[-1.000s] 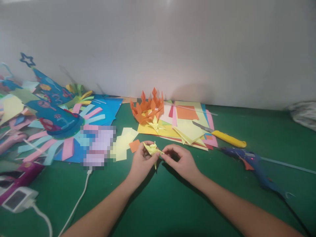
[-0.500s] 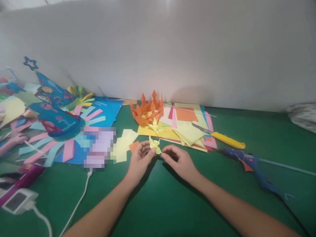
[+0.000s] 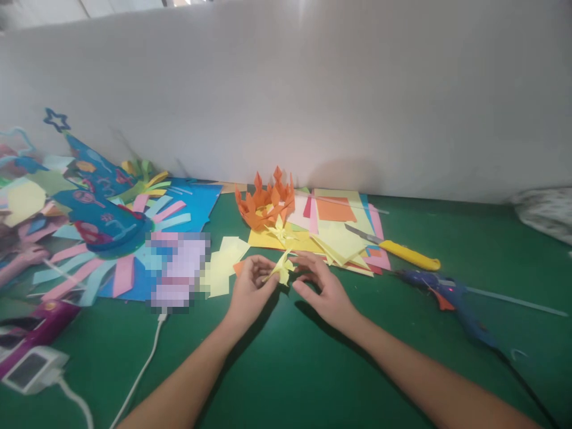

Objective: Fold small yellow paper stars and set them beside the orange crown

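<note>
Between the thumb and fingers of my left hand [image 3: 254, 286] is a pale yellow folded paper flower [image 3: 284, 268], its pointed petals spread. My right hand [image 3: 324, 292] is just right of it, thumb and fingers apart; its fingertips are close to a petal, and I cannot tell if they touch it. Just beyond the hands, another yellow paper flower [image 3: 280, 229] lies on yellow paper in front of a crown-shaped piece of folded orange paper [image 3: 266, 202]. Pale yellow paper squares [image 3: 342, 241] are stacked to the right of that flower.
A yellow-handled utility knife [image 3: 409, 254] and a blue glue gun [image 3: 451, 292] lie on the green table [image 3: 286, 375] at right. At left are a phone-like blurred item [image 3: 179, 268], its white cable [image 3: 142, 375], decorated blue cone hats [image 3: 105, 217] and another person's hand [image 3: 27, 256].
The paper flower has been turned in my left hand, so its petals face another way. My right thumb has come away from it and the right fingers have spread.
</note>
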A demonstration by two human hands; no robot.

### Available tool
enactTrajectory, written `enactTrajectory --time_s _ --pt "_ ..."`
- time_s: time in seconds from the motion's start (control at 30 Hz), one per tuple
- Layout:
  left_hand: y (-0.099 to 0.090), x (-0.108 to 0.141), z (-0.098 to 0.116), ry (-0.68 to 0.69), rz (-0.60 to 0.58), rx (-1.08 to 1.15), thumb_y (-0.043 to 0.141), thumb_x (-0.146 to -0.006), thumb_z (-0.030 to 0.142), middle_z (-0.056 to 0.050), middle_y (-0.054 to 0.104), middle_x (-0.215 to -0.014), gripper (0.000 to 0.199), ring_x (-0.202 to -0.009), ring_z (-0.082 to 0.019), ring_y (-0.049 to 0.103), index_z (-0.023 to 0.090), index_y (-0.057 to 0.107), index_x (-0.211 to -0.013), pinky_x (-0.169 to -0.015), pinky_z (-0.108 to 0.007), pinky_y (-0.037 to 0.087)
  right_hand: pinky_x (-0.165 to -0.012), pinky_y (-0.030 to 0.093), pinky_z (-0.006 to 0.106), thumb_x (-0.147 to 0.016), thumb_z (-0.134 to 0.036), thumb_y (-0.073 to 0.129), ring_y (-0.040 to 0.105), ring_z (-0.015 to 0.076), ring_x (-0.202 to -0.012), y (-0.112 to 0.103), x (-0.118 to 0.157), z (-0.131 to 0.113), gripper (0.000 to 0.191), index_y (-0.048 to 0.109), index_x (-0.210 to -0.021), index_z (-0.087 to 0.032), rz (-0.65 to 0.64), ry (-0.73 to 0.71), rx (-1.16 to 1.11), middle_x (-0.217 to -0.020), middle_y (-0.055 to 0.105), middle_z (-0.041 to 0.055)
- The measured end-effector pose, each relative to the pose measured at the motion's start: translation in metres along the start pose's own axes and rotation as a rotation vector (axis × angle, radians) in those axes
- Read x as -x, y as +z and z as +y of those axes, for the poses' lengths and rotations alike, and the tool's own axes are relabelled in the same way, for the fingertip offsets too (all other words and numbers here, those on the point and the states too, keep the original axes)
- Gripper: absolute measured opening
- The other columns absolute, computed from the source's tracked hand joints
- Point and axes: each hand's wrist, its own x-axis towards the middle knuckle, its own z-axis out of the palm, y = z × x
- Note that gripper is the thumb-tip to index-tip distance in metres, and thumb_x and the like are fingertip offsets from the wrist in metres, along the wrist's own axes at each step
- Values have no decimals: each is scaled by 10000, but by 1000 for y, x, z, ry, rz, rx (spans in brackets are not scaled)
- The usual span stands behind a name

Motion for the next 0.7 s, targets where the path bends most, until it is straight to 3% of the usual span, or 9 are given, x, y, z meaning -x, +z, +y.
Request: enactTrajectory --time_s 0.17,0.3,0.47,0.6,0.7 --pt "-15 -13 5 85 65 -155 619 -731 244 -31 619 -870 105 -806 -134 595 166 585 -791 -755 -252 476 -852 510 358 -879 -274 507 564 190 -1045 0 1 4 362 433 -1234 -274 9 -18 81 -1254 519 81" --pt "-28 -25 7 84 143 -219 601 -742 284 -51 649 -929 163 -798 -151 616 165 611 -854 -726 -271 492 -872 501 373 -877 -261 494 548 210 -1079 -3 -1 4 269 539 -1143 -250 35 -45 248 -1230 543 78" --pt "-40 -42 7 135 181 -420 574 -756 271 -59 670 -928 187 -769 -161 631 167 630 -900 -740 -304 501 -937 459 419 -867 -241 481 482 238 -1193 -6 -7 2 287 586 -1135 -252 1 -84 425 -1288 520 77" --pt "-42 -59 5 210 168 -505 540 -764 218 -65 676 -954 172 -835 -186 638 175 638 -898 -811 -355 497 -964 439 417 -868 -227 477 496 226 -1179 -8 -8 -4 290 585 -1136 -243 6 -127 505 -1278 527 79" --pt "-41 -68 2 255 184 -496 505 -768 168 -85 624 -1139 196 -994 -203 607 174 618 -928 -902 -383 462 -987 412 422 -854 -212 487 501 229 -1166 -18 -10 -11 286 588 -1121 -229 52 -197 611 -1245 548 82"
